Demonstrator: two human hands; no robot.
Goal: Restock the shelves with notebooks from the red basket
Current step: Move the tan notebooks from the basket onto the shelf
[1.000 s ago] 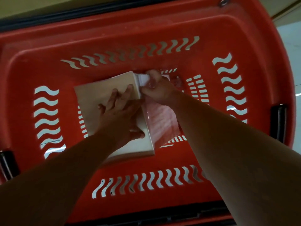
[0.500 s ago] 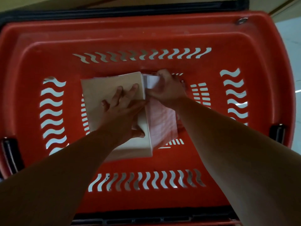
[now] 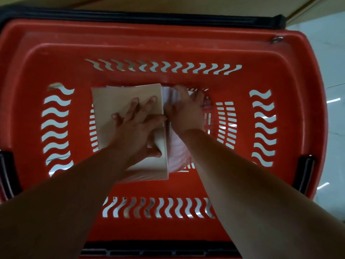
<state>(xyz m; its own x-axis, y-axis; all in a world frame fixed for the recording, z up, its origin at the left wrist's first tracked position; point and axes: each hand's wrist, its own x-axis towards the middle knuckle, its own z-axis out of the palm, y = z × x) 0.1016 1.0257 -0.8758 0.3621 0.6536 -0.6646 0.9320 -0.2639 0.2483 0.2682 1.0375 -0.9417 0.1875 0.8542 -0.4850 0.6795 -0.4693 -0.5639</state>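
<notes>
A stack of pale tan notebooks (image 3: 112, 109) lies on the floor of the red basket (image 3: 168, 43), which fills the head view. My left hand (image 3: 136, 128) lies on the top cover, fingers spread, thumb curled round the stack's right edge. My right hand (image 3: 186, 111) grips the white page edges at the stack's right side, fingers curled over the far corner. A pinkish plastic-wrapped notebook (image 3: 179, 152) shows beside and below the stack, partly hidden by my right forearm.
The basket has wavy slots in its walls and floor. Black handle mounts sit at the left rim (image 3: 5, 171) and right rim (image 3: 306, 174). A black handle bar (image 3: 149, 17) lies along the far rim. Pale tiled floor (image 3: 328, 71) shows at right.
The view has tilted so the basket sits lower in frame. My right hand has shifted further over the stack's far right corner. My left hand stays on the cover.
</notes>
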